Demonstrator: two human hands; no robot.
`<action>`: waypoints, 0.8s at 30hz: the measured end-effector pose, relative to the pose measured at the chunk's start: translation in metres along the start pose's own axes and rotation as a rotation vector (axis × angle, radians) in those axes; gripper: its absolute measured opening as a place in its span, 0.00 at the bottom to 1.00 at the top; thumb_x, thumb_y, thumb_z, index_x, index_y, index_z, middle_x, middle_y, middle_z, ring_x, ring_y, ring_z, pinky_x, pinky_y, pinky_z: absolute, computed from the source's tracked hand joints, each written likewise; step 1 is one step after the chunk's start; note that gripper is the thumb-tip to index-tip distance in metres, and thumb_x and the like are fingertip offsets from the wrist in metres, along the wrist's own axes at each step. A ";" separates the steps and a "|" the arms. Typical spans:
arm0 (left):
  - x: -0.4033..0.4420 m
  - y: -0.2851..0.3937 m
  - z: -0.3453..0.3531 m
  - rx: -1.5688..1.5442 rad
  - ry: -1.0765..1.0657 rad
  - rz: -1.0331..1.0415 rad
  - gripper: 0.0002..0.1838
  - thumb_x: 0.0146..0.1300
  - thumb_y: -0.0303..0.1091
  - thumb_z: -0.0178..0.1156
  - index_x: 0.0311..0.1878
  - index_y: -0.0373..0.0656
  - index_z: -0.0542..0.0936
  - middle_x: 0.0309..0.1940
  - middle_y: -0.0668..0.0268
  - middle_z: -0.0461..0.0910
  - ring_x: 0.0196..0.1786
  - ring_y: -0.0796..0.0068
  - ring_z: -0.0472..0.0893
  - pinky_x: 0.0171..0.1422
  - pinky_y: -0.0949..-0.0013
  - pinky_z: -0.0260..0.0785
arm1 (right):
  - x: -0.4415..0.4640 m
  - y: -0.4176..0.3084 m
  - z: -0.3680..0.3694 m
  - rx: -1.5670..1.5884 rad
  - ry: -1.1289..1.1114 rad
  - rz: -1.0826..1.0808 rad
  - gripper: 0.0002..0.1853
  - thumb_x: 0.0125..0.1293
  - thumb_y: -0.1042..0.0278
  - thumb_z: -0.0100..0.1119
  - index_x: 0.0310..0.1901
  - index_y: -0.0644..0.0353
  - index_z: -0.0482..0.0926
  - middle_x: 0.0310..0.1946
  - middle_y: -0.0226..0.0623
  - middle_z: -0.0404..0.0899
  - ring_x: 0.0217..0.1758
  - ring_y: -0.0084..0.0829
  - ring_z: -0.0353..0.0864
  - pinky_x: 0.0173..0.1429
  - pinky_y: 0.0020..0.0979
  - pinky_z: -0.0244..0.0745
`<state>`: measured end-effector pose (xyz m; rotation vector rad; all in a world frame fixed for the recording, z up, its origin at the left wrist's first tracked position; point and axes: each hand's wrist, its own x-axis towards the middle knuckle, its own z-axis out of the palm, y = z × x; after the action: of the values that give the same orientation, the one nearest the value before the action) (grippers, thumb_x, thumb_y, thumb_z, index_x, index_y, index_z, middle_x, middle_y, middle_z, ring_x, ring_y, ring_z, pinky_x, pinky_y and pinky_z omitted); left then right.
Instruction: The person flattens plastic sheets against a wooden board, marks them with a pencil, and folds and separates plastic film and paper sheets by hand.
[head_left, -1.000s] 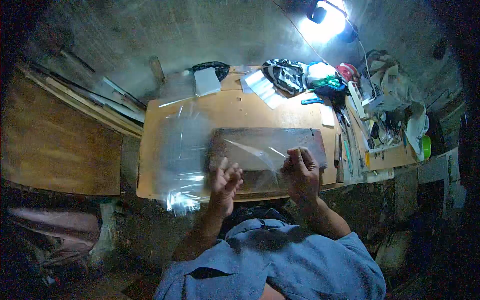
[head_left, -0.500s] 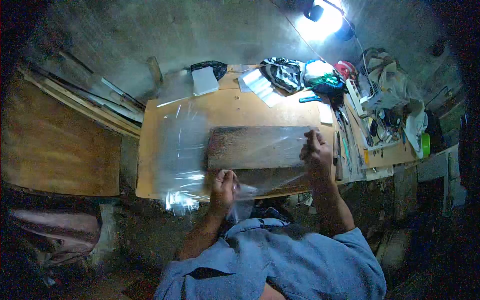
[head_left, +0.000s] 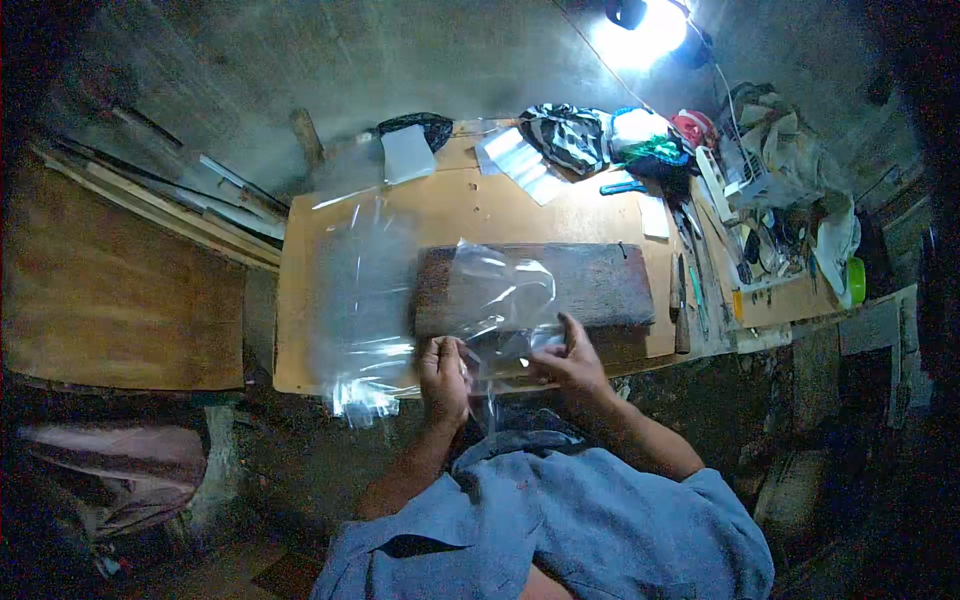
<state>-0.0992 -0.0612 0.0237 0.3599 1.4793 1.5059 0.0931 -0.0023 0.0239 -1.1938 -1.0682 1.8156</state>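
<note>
A clear plastic sheet or bag (head_left: 505,290) is bunched over the front left part of a dark wooden board (head_left: 600,285). My left hand (head_left: 443,380) pinches its near edge in front of the board's left corner. To the right, my right hand (head_left: 572,362) has thumb and fingers apart at the plastic's right side, near the board's front edge; whether its fingertips touch the film is hard to tell. More clear plastic (head_left: 365,290) lies in a stack left of the board, its shiny ends hanging over the table's front edge.
The wooden table (head_left: 540,222) holds a white pad (head_left: 408,155), clear packets (head_left: 525,172), a striped bag (head_left: 565,138) and a blue-handled tool (head_left: 623,188) at the back. Tools and a white basket (head_left: 745,185) are on the right. A bright lamp (head_left: 645,35) hangs above.
My right hand has moved left and down toward my left hand, and its fingers have opened. The plastic, stretched between the hands before, now lies crumpled over the board.
</note>
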 end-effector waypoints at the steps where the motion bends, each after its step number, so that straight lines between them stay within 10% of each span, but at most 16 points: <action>1: 0.003 0.001 -0.005 0.011 0.045 -0.008 0.12 0.74 0.42 0.47 0.35 0.48 0.72 0.16 0.77 0.63 0.15 0.88 0.60 0.16 0.80 0.53 | 0.001 -0.008 -0.008 0.013 0.028 0.009 0.44 0.57 0.75 0.68 0.70 0.63 0.50 0.47 0.43 0.74 0.41 0.27 0.78 0.43 0.28 0.77; 4: 0.002 0.013 -0.017 0.085 -0.032 0.047 0.12 0.74 0.43 0.47 0.36 0.48 0.72 0.16 0.76 0.62 0.16 0.88 0.60 0.16 0.80 0.53 | 0.010 -0.025 -0.029 -0.160 0.048 -0.108 0.42 0.57 0.74 0.68 0.69 0.62 0.53 0.50 0.44 0.73 0.37 0.23 0.78 0.39 0.24 0.77; 8: -0.005 0.009 -0.011 -0.004 -0.027 0.027 0.11 0.73 0.42 0.48 0.39 0.47 0.71 0.16 0.75 0.63 0.15 0.87 0.60 0.16 0.79 0.52 | 0.008 0.002 -0.037 -0.177 0.105 -0.138 0.41 0.57 0.71 0.69 0.69 0.62 0.55 0.60 0.45 0.66 0.59 0.34 0.70 0.56 0.28 0.74; 15: 0.043 0.033 0.011 0.150 -0.032 0.206 0.11 0.69 0.34 0.54 0.51 0.40 0.70 0.24 0.70 0.71 0.21 0.84 0.68 0.22 0.78 0.61 | 0.036 -0.066 -0.032 -0.110 -0.030 -0.115 0.39 0.57 0.73 0.68 0.68 0.65 0.57 0.33 0.38 0.81 0.24 0.21 0.76 0.24 0.22 0.67; 18: 0.094 0.064 0.041 0.171 -0.032 0.391 0.20 0.68 0.32 0.53 0.62 0.38 0.66 0.36 0.62 0.77 0.27 0.79 0.74 0.31 0.75 0.67 | 0.069 -0.121 -0.021 0.078 -0.076 -0.035 0.34 0.58 0.73 0.67 0.65 0.66 0.62 0.34 0.39 0.81 0.22 0.21 0.73 0.21 0.22 0.65; 24: 0.086 0.189 0.092 0.227 -0.119 0.476 0.18 0.70 0.36 0.53 0.59 0.38 0.72 0.44 0.60 0.81 0.30 0.78 0.76 0.34 0.73 0.69 | 0.080 -0.206 0.007 0.065 -0.070 -0.577 0.26 0.61 0.76 0.61 0.62 0.65 0.68 0.54 0.41 0.77 0.22 0.20 0.71 0.24 0.22 0.68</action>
<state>-0.1501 0.0979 0.1776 0.9766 1.5394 1.6449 0.0843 0.1503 0.1837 -0.6873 -1.2291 1.4297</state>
